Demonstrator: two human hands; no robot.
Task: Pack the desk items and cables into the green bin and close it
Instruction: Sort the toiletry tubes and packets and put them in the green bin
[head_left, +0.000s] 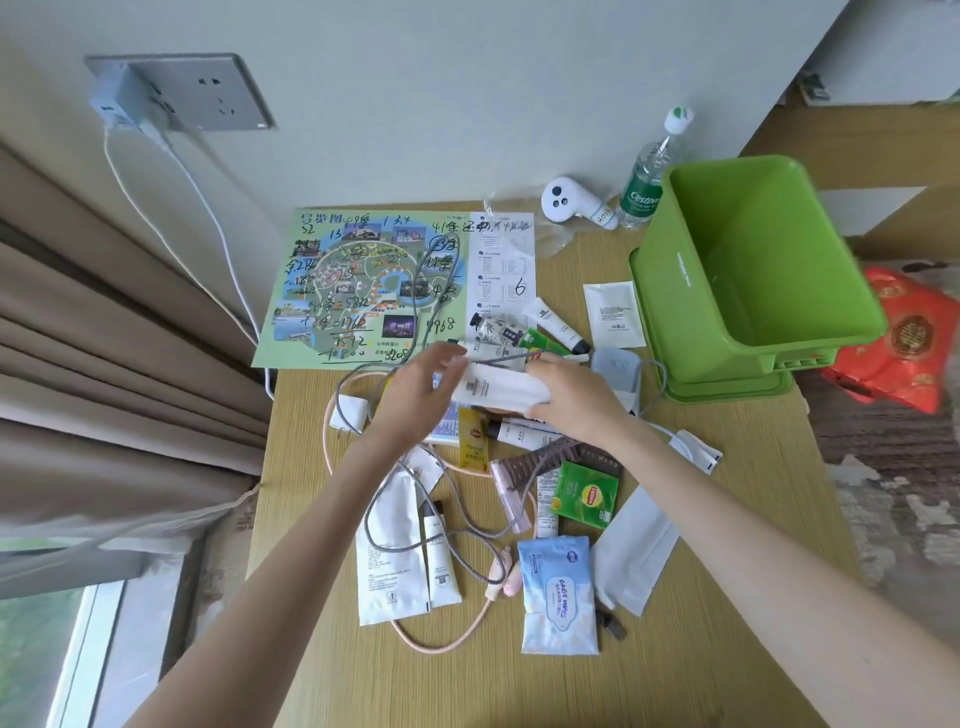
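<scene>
The green bin (691, 291) stands open and empty at the desk's far right, resting on its green lid (727, 387). Above the middle of the desk my right hand (569, 392) grips one end of a white packet (496, 387). My left hand (421, 387) has its fingers on the packet's other end. Under and around my hands lie small tubes (556, 325), sachets, a green tea bag (587, 493), a blue wipes pack (558, 592), a pink cable (441, 642), a grey braided cable (405, 543) and a white charger (350, 413).
A hand-marked map sheet (358, 280) covers the desk's far left. A white controller (569, 200) and a water bottle (647, 182) stand by the wall. A wall socket (208, 93) holds a plugged charger with white cables. A red bag (904, 338) lies right of the bin. Curtains hang at left.
</scene>
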